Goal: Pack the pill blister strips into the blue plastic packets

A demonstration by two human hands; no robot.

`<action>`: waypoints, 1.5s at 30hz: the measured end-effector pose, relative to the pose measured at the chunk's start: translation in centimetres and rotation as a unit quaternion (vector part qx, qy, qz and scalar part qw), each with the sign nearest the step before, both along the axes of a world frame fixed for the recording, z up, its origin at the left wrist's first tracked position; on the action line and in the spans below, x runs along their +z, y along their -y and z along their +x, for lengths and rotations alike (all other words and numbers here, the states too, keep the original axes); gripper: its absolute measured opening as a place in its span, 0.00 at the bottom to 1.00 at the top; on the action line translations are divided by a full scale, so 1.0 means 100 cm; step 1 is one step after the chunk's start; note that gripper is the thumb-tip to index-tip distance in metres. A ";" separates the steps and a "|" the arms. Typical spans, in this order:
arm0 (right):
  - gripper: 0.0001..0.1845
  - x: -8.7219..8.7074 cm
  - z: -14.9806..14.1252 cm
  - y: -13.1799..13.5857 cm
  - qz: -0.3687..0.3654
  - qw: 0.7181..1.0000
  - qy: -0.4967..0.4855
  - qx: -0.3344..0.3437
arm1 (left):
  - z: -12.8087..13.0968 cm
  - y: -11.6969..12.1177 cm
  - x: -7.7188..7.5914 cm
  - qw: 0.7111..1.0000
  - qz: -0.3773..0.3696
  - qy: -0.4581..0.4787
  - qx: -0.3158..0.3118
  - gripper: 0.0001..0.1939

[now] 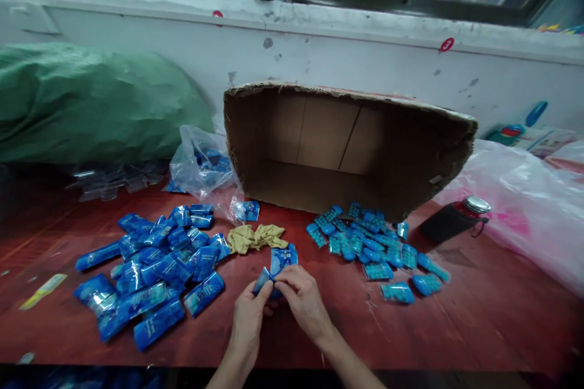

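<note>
Close to the table's front edge, my left hand (249, 311) pinches a blue packet (263, 280) between thumb and fingers. The fingertips of my right hand (303, 299) are closed on the same packet's right side; my fingers cover much of it. A flat blue packet (283, 257) lies on the table just beyond my hands. Left of them spreads a pile of filled blue packets (159, 264). To the right is a heap of small clear-fronted cases with turquoise pieces inside (365, 240).
An open cardboard box (319, 188) lies on its side at the back of the red table (319, 340). Crumpled yellowish cloth (255, 238) and a clear bag of blue packets (205, 164) sit before it. A dark bottle (451, 219) leans at right; a green sack (95, 103) stands left.
</note>
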State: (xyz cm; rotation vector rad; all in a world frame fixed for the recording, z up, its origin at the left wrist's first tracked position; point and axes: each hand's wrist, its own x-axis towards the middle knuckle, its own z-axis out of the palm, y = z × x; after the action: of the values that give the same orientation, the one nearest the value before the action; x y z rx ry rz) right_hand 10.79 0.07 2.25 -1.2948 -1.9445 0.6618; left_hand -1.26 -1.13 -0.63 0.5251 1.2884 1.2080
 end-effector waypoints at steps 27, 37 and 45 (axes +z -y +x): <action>0.17 -0.014 0.005 -0.016 -0.211 0.945 -0.248 -0.035 | -0.008 -0.002 0.009 0.993 -0.059 0.097 0.007 0.16; 0.14 -0.017 0.002 -0.009 -0.289 0.839 -0.452 -0.087 | -0.030 -0.066 0.017 0.783 0.228 -0.579 -0.008 0.22; 0.14 -0.024 0.014 -0.005 -0.245 0.868 -0.407 -0.142 | -0.033 -0.110 -0.002 0.717 0.209 -0.663 -0.048 0.13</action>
State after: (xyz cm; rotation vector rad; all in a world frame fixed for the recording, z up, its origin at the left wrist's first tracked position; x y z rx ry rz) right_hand 12.16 0.57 -0.15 -1.2507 -0.8997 1.3390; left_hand -4.56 9.90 -0.79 2.0259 2.0831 0.9517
